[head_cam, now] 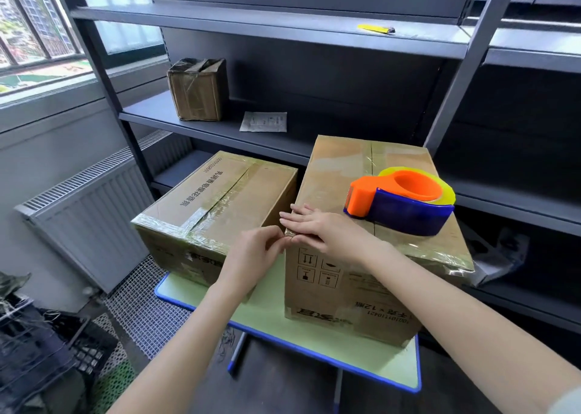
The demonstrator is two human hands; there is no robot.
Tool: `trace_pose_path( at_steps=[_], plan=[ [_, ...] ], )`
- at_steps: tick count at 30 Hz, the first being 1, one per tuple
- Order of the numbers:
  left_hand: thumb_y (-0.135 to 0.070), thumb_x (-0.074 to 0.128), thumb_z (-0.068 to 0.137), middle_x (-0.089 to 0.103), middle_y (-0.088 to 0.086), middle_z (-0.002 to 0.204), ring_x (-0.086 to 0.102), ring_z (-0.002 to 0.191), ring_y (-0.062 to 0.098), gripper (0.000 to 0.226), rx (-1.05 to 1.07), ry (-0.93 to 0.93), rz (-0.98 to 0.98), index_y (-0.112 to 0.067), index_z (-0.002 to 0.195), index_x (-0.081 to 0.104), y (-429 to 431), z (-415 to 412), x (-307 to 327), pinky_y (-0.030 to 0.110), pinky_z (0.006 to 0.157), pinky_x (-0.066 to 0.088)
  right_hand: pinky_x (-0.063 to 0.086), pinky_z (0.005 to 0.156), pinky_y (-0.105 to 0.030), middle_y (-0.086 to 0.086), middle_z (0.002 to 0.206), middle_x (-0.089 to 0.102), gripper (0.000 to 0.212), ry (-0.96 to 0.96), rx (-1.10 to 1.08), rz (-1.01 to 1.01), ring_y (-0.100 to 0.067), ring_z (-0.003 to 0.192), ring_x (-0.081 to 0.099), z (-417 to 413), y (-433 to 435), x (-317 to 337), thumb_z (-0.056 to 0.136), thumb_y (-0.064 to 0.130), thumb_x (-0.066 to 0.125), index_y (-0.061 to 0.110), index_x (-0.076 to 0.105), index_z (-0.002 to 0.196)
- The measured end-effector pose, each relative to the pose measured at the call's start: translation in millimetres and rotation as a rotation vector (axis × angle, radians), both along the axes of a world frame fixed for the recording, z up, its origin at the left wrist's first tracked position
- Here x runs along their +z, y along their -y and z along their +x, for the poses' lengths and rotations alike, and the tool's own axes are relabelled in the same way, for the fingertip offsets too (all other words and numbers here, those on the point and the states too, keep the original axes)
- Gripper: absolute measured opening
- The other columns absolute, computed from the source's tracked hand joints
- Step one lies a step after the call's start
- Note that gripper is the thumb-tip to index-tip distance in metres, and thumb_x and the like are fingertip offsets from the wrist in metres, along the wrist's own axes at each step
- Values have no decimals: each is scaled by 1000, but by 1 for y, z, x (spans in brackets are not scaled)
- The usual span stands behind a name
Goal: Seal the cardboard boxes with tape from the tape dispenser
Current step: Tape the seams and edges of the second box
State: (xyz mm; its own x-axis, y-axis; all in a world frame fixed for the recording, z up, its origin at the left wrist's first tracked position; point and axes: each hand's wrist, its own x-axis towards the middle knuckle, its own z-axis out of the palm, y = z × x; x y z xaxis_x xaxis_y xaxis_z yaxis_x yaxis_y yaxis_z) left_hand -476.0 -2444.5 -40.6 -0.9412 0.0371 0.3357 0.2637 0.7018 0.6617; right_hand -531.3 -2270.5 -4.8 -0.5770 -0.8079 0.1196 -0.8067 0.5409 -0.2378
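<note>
Pressure counts: your right hand (pixel 317 231) lies flat on the seven-o'clock corner of the taller box (pixel 345 291), left hand (pixel 256 253) pinching the tape end (pixel 290 234); rub outward firmly. Tape dispenser (pixel 405 204) sits at two o'clock.

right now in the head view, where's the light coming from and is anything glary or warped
Head view: daylight enters from the barred window at upper left; glare streaks the clear tape along the edges of the tall brown cardboard box; the wide-angle lens splays the uprights of the dark grey metal shelving; the left hand, right hand and orange-and-blue tape dispenser look sharp.
</note>
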Motion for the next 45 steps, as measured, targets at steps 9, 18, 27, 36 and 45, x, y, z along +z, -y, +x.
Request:
trace_pose_path(
  at_steps=[9,18,27,36,45],
  plan=[
    [-44,52,85,56,-8,57,43,58,14,32,84,-349,-225,-18,66,55,3,-6,-23,24,58,31,24,116,-37,0,148,39,48,-8,18,-6,-22,142,27,-3,-2,-8,96,19,53,12,42,141],
    [-6,63,87,63,-8,67,50,61,0,19,-49,135,347,-24,81,64,2,-13,-24,13,61,40,30,112,-39,-3,140,49,42,-74,26,-41,-26,136,37,-2,0,-12,93,13,55,9,51,135],
    [-12,44,98,58,-5,75,52,69,5,17,-60,31,136,-17,87,57,9,-2,-17,17,63,38,8,118,-30,6,156,16,53,-14,-81,104,-15,145,8,17,-18,6,101,19,38,18,18,150],
    [-30,48,93,70,1,105,59,104,18,33,-294,-431,-223,-11,106,71,-66,-1,17,34,88,49,28,113,-25,8,144,43,47,68,-370,-29,-5,137,32,55,-130,15,94,0,46,17,48,137],
    [-35,48,92,64,-1,121,54,120,14,37,-525,-457,-332,-15,115,68,-118,-31,2,29,98,44,21,110,-12,-2,138,50,44,80,-466,-123,-10,133,40,68,-180,11,92,-6,46,10,54,131]
  ],
)
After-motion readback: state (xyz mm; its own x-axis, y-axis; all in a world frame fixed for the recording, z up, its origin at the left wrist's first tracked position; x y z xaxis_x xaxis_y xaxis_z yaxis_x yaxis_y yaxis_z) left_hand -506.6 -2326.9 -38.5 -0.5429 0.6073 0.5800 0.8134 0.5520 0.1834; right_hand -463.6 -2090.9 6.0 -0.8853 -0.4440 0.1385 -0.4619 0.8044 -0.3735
